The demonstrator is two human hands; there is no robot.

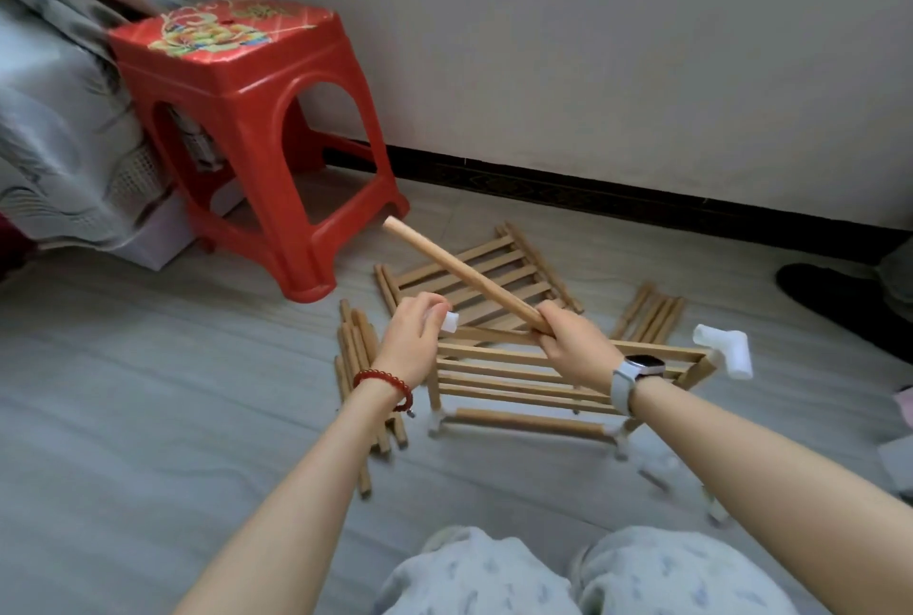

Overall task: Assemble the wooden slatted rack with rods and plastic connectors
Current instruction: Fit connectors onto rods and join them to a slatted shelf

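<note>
Grey floor (148, 367), white wall (593, 46); right hand (575, 342) grips rod (459, 271); left hand (412, 340) pinches white connector (449, 322).

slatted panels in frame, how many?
2. One slatted panel lies flat on the floor by the red stool. The other is raised on the partly built frame under both hands. Loose rods may hide more.

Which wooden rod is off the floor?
The rod gripped in the right hand, angled up toward the red stool; the loose bundles lie flat on the floor.
</note>
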